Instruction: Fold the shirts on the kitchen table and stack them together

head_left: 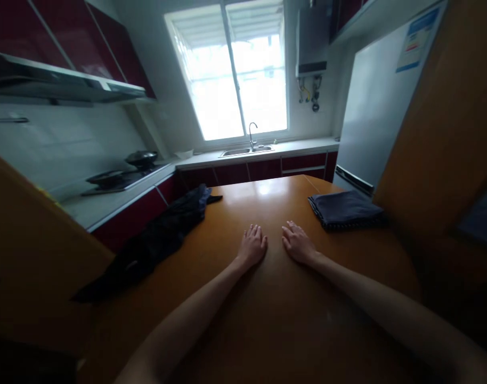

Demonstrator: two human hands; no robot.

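My left hand [252,246] and my right hand [297,242] lie flat, palms down, side by side on the orange-brown wooden table [267,320]. Both hands hold nothing and their fingers are stretched out. A folded dark grey-blue cloth [345,209] sits on the table to the right of my right hand, a short way off. A crumpled dark garment [159,237] lies along the table's left edge, to the left of my left hand.
Behind the table runs a kitchen counter with a sink and tap [249,146] under a bright window. A stove with pans [123,173] stands at the left. A white fridge [381,101] rises at the right, next to a wooden panel [447,122].
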